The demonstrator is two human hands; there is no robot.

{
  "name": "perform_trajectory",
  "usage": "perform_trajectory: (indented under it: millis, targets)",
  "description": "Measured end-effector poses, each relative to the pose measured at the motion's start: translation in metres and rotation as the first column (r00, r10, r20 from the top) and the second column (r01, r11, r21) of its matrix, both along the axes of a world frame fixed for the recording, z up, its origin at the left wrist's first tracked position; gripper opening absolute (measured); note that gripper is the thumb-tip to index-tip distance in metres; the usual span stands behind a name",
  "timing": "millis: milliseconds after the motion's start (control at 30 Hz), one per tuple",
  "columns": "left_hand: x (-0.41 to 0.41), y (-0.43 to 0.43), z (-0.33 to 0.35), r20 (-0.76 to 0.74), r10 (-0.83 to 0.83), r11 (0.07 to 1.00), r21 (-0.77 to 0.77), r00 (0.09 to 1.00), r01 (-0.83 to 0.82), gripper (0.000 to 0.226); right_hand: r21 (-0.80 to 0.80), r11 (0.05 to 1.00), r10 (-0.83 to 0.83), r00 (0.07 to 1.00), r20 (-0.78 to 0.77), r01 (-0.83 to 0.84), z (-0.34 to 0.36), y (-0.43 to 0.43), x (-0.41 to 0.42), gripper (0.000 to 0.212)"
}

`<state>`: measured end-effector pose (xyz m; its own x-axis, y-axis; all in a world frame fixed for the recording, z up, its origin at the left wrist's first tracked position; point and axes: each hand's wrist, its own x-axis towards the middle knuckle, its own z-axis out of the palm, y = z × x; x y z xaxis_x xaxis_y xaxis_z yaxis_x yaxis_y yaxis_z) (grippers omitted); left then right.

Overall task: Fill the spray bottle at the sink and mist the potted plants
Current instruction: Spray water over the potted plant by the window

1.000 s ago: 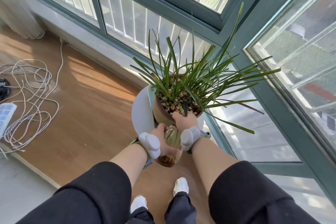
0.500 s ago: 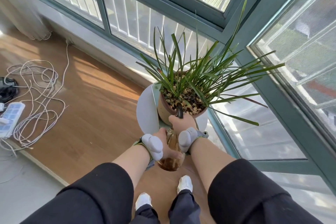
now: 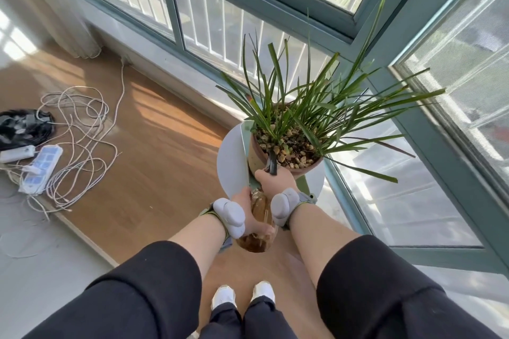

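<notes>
the bottle [image 3: 259, 215], amber and see-through, is in the lower middle of the frame, held in both hands just below the pot [image 3: 257, 157]. the left hand [image 3: 243, 198] wraps its body from the left side of the frame, fingers [image 3: 264, 230] curled round it near the base. the right hand [image 3: 276, 180] grips the top of the bottle, fingers closed over the spray head; which finger lies on the trigger cannot be told. the black nozzle [image 3: 272, 164] sticks out above the right hand and reaches over the pot's near rim, above the gravel [image 3: 292, 154].

a grey pad [image 3: 230, 213] is strapped on each wrist.

the plant [image 3: 311, 107] fans long narrow green leaves up and to the right of the frame. the brown pot stands on a round white bench [image 3: 231, 162] in the corner where the two windows [image 3: 209, 22] meet.

at the left edge of the frame, on the wood floor [image 3: 154, 151], lie a tangle of white cables [image 3: 80, 129], a power strip [image 3: 41, 169] and a black bag [image 3: 22, 125]. black sleeves [image 3: 143, 292] fill the bottom of the frame, with two white shoes [image 3: 223, 294] between them.
</notes>
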<state>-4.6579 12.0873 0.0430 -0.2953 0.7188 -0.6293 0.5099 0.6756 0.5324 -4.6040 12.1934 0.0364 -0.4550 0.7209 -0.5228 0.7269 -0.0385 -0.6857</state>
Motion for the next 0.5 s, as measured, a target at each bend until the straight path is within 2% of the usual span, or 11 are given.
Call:
perform_trajectory:
  millis: [100,267,500]
  targets:
    - [0.000,0.000,-0.001,0.013,-0.033,0.999,-0.036,0.999,0.034,0.100,-0.025,1.000,-0.013,1.000,-0.026,0.013,-0.004,0.001,0.009,0.030]
    - [0.018,0.013,0.001,0.004,-0.093,0.992,-0.087,0.996,0.093,0.087,-0.015,0.992,-0.126,0.992,-0.008,0.126,-0.006,0.010,0.032,0.026]
    - [0.035,0.035,0.008,-0.026,-0.157,0.978,-0.143,0.987,0.152,0.089,-0.092,0.990,-0.112,0.993,-0.035,0.109,-0.010,0.032,0.054,0.030]
